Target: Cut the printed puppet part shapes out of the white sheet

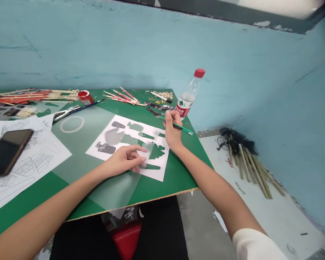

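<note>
In my right hand (173, 128), raised over the table's right side beside the water bottle (185, 101), is a slim green craft knife (184, 128). My left hand (128, 159) pinches a small clear plastic piece (150, 147) between thumb and fingers. Below both hands lies a white paper sheet (97, 139) with shapes cut out of it, so that green shows through. Grey printed figures (105, 148) remain at its left. Under the sheet and to its left spreads a large translucent film (81, 159). My left fingers hide part of the sheet.
A tape roll (72, 124), pliers (66, 112), a paintbrush (93, 105) and a red paint jar (86, 98) are at the left back. Red-tipped sticks (123, 95) lie behind the sheet. A phone (9, 151) rests on drawings (40, 159). Brooms (249, 162) lie on the floor at right.
</note>
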